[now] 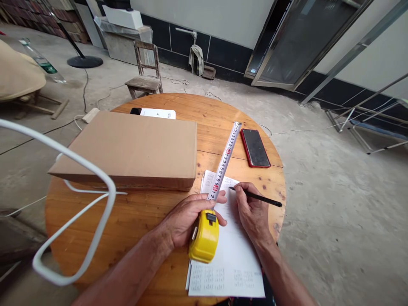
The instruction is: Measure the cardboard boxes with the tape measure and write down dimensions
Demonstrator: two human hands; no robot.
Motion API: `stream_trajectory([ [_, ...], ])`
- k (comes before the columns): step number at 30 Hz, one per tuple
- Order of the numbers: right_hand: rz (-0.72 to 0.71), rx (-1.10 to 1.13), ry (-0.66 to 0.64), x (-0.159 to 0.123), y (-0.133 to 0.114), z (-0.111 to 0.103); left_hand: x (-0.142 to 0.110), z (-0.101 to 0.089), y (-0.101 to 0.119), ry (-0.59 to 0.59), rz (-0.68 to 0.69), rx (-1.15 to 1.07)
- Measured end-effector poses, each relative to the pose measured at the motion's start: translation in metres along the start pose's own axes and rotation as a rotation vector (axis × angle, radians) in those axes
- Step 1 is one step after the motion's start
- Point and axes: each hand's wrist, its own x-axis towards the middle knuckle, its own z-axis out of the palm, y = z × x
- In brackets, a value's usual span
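Note:
My left hand (pixel 188 214) is closed around a yellow tape measure (pixel 205 238), its metal blade (pixel 225 157) pulled out and slanting away over the table. A black pen (pixel 261 198) is pinched in my right hand (pixel 253 212), its tip at the upper part of a sheet of paper (pixel 229 272). Small handwritten rows show along the sheet's top and bottom; I cannot read them. Other sheets lie under it. Left of the tape blade sits a closed brown cardboard box (pixel 137 148), apart from both hands.
A phone in a red case (pixel 255 148) lies right of the blade on the round wooden table (pixel 204 106). Behind the box is a white item (pixel 158 113). White tubing (pixel 110 199) curves across the left foreground. A small wooden chair (pixel 146 72) stands beyond the table.

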Motion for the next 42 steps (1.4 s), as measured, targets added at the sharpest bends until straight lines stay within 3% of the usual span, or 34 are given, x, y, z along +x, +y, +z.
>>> stream_trajectory([
  [8, 0.068, 0.035, -0.014, -0.0007, 0.0046, -0.0010, 0.0009, -0.0002, 0.0005, 0.002, -0.006, -0.004],
  [16, 0.023, 0.019, -0.030, 0.0005, 0.0016, -0.0004, 0.0002, 0.0003, 0.0005, 0.006, -0.005, 0.002],
  [22, 0.067, 0.033, 0.056, -0.0018, 0.0015, -0.0043, -0.0001, 0.0011, 0.0007, -0.010, 0.001, -0.011],
  [42, 0.053, -0.001, -0.007, 0.0009, 0.0034, -0.0006, -0.0011, 0.0011, 0.0010, -0.001, -0.013, -0.006],
])
